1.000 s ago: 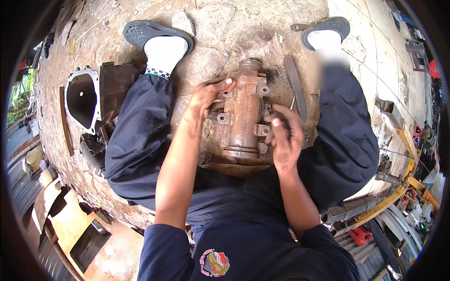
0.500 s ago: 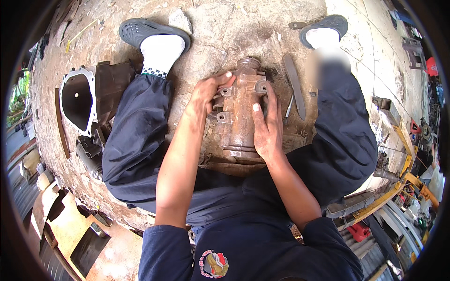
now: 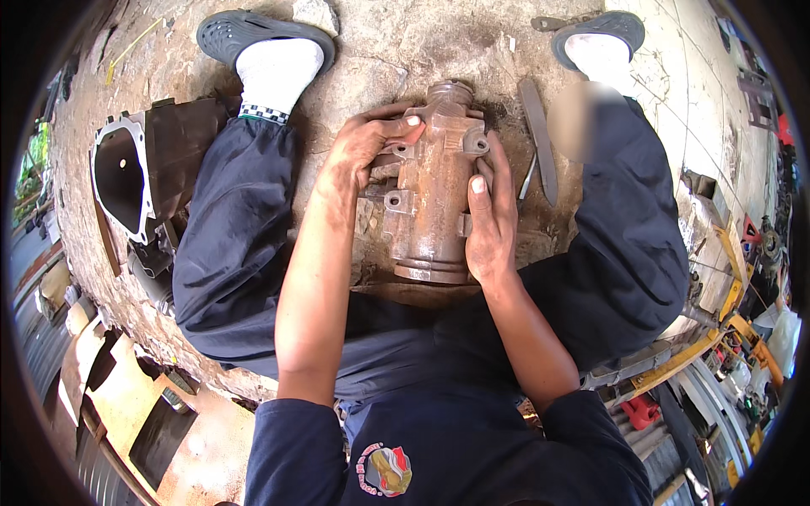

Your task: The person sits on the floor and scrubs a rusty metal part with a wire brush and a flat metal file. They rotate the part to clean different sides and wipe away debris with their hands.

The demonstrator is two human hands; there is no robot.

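A rusty brown cast-metal housing (image 3: 432, 185) with bolt lugs lies lengthwise on the concrete between my spread legs. My left hand (image 3: 364, 152) grips its upper left side, fingers curled over the top lugs. My right hand (image 3: 489, 221) lies flat along its right flank, thumb on the body. Both hands hold the housing.
A dark metal casing with a pale gasket flange (image 3: 126, 181) lies at my left leg. A flat grey bar (image 3: 538, 148) and a thin rod lie right of the housing. Yellow and red equipment (image 3: 717, 337) crowds the lower right. The concrete slab (image 3: 396, 42) drops off at lower left.
My right hand slid from the housing's lower right corner onto its right flank. My left hand kept its grip on the upper left. The housing stayed put.
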